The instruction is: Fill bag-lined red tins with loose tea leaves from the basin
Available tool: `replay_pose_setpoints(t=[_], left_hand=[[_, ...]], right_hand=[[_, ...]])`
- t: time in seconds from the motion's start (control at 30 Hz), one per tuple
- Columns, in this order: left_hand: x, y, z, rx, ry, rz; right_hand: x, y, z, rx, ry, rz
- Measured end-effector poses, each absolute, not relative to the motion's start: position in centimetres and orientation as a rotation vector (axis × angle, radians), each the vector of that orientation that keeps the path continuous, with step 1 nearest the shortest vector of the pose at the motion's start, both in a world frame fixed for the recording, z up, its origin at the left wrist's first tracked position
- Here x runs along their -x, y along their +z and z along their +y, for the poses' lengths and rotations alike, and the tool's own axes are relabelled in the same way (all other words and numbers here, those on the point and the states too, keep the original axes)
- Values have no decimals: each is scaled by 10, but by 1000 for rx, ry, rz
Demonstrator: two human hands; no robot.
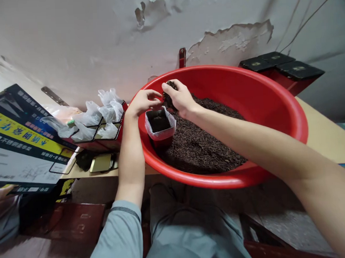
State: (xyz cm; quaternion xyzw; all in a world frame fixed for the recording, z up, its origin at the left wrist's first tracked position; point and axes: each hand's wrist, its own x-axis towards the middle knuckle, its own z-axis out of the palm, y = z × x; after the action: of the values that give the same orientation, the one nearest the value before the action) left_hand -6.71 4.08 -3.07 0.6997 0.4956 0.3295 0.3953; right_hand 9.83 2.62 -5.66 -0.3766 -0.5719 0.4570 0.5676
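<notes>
Right hand (184,99) curls round a dark clump (168,101), left hand (143,102) half-open, seemingly empty, nearer the bag-lined container (161,135) standing mouth-up just below both

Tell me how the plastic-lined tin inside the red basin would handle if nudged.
The tin looks rigid and square-cornered, so it would probably keep its shape. It may tip or slide, since it stands amid loose, dark, tea-like leaves. Its thin plastic liner, folded over the rim, would likely flex and crumple.
</notes>
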Motion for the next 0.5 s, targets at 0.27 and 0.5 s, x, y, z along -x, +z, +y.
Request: replay_pose_setpoints(t=[0.27, 0.5], left_hand=[[69, -30, 30, -1612, 566, 1414], [66, -29, 31, -1556, 652, 1493]], right_hand=[[-63, -58, 29, 844, 939, -1310], [-55, -62, 37, 859, 866, -1471]])
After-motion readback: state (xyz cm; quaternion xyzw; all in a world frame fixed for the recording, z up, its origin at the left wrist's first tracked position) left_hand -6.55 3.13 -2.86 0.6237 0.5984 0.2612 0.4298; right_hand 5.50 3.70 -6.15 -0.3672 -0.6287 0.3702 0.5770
